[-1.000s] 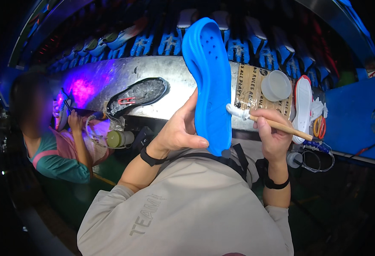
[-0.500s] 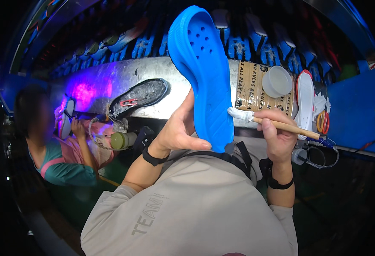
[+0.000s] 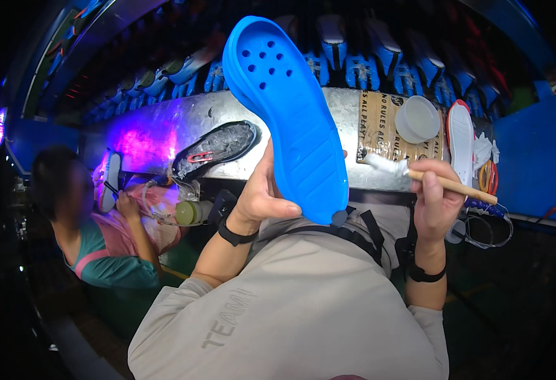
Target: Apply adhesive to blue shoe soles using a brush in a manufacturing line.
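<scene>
Blue sole (image 3: pixel 300 136) over near edge of table (image 3: pixel 176 115), left hand (image 3: pixel 260 197) gripping it; right hand (image 3: pixel 439 201) gripping brush (image 3: pixel 464 189) above same edge, farther right, tip off sole; work seemingly unfinished, no coating discernible, share done unclear.

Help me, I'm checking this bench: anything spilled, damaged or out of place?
No spill stands out. One oddity: a dark grey patch at the near end of the blue sole, unlike the blue around it; I can't tell whether it is damage or something behind.
</scene>
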A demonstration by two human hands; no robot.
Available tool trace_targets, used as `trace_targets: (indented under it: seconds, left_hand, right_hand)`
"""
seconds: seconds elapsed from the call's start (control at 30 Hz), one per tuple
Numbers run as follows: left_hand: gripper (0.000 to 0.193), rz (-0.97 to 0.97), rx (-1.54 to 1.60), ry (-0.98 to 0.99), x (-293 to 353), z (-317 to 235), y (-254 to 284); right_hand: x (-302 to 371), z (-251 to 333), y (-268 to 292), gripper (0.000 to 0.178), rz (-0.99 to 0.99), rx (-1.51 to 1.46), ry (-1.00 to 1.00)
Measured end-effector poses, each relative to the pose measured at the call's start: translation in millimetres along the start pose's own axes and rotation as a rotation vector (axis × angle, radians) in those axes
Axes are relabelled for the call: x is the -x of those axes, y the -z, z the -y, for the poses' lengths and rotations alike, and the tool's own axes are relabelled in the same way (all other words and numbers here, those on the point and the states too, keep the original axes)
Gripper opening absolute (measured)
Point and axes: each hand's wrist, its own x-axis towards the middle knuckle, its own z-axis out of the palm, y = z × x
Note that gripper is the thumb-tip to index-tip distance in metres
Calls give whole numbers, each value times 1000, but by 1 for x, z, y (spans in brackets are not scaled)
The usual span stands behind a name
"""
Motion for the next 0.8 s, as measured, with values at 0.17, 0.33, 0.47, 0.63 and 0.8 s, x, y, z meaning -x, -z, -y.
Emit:
trace_targets:
  seconds: [0.17,0.33,0.47,0.63,0.8]
  left_hand:
    - [113,14,-13,-14,4,3,13]
    - [108,47,84,65,13,-6,24]
    - [102,344,205,311,10,-40,26]
    - [114,441,-290,99,-40,-127,14]
    - [67,512,303,-315,-190,-250,-23]
  right_hand:
    - [1,-40,2,20,-79,71,-65]
    - [6,-98,-11,21,-87,332,4]
    - [15,-136,-7,20,-56,341,-94]
    - [20,-164,4,24,46,383,78]
    - [21,-156,2,20,6,297,-38]
